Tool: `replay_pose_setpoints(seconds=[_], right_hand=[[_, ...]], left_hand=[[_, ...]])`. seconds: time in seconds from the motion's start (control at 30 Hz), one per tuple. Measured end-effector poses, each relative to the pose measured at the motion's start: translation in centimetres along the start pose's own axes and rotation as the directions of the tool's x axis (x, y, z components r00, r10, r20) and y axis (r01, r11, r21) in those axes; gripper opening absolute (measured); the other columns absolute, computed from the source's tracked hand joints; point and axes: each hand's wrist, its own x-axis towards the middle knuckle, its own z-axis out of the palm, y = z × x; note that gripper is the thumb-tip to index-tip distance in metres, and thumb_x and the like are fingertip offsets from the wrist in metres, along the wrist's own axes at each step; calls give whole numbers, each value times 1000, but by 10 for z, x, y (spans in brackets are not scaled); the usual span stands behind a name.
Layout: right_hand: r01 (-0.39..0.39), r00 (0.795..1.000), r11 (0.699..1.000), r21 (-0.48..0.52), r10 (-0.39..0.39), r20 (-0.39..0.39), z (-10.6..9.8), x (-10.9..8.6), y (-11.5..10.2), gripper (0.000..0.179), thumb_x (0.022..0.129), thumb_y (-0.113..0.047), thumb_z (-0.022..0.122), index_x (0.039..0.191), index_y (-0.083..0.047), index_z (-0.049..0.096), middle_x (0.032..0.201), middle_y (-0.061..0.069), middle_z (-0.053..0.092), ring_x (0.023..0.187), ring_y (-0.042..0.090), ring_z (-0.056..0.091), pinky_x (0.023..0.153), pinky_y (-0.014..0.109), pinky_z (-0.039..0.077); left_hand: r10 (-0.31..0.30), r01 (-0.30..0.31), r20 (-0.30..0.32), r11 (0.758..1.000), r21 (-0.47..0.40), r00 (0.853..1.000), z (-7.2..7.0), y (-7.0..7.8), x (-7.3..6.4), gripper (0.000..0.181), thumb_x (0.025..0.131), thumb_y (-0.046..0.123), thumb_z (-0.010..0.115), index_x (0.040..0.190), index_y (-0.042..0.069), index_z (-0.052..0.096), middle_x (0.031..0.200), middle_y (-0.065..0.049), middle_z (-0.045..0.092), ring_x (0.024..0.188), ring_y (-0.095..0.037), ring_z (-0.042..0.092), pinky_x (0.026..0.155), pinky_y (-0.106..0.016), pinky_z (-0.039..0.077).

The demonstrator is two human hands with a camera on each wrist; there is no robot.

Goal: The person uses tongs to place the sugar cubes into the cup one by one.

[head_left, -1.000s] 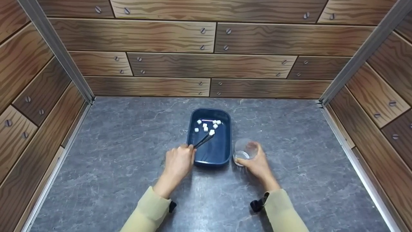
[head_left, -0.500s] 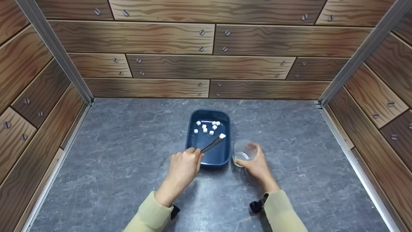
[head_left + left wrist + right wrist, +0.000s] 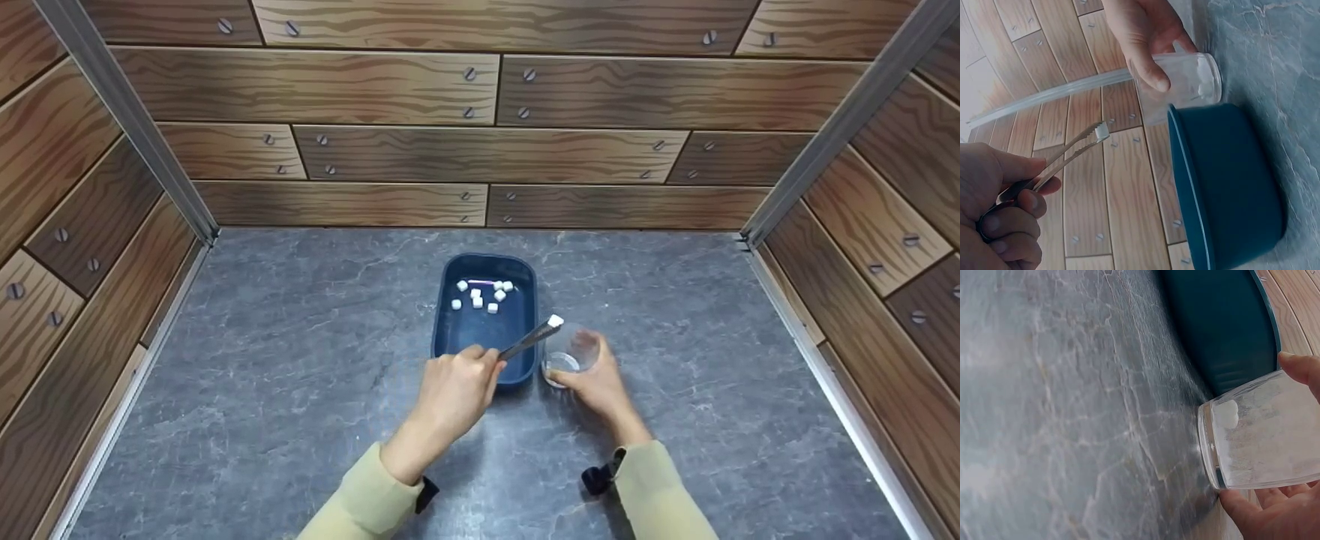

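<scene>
My left hand (image 3: 461,390) grips a pair of metal tongs (image 3: 1069,151) whose serrated tips pinch one white cube (image 3: 555,321). In the head view the tips reach past the right rim of the blue tray (image 3: 442,337), at the clear cup's far rim. My right hand (image 3: 600,382) holds that cup (image 3: 1275,439) upright beside the tray, thumb on one side and fingers round the other. White pieces (image 3: 1226,414) show low inside the cup. Several white cubes (image 3: 477,301) lie loose in the far half of the tray.
A grey marbled tabletop (image 3: 300,315) carries the tray and cup. Wood-patterned panels (image 3: 375,82) wall in the back and both sides, with metal strips (image 3: 832,120) at the corners.
My left hand has carried the tongs and one cube rightward, from over the tray's cubes to the cup. The right hand and cup have stayed in place.
</scene>
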Motion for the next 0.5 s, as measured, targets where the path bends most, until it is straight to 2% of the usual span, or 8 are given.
replay_pose_setpoints(seconds=[0.17, 0.3, 0.5], right_hand=[[3, 1000, 1000, -18, -3, -3, -1, 0, -1, 92, 65, -10, 90, 138, 5, 38, 135, 25, 49, 125, 36, 47, 108, 45, 33], [15, 1000, 999, -30, -16, -12, -1, 0, 1, 91, 64, -10, 91, 137, 6, 39, 134, 26, 49, 125, 37, 46, 108, 46, 32], [17, 1000, 999, -48, -18, -7, -2, -1, 1, 90, 66, -11, 90, 137, 6, 38, 136, 27, 48, 128, 38, 44, 109, 46, 29]], left_hand=[[33, -33, -2, 999, 18, 999, 7, 6, 3, 17, 91, 22, 69, 80, 9, 68, 65, 0, 58, 43, -22, 55, 38, -35, 41], [54, -55, 32, 998, 35, 998, 14, 9, 2, 19, 92, 23, 69, 77, 10, 66, 64, 1, 57, 45, -20, 56, 40, -34, 43], [34, -35, 82, 999, 18, 996, 20, 10, -3, 20, 93, 26, 68, 91, 7, 71, 73, -2, 63, 50, -20, 59, 43, -34, 46]])
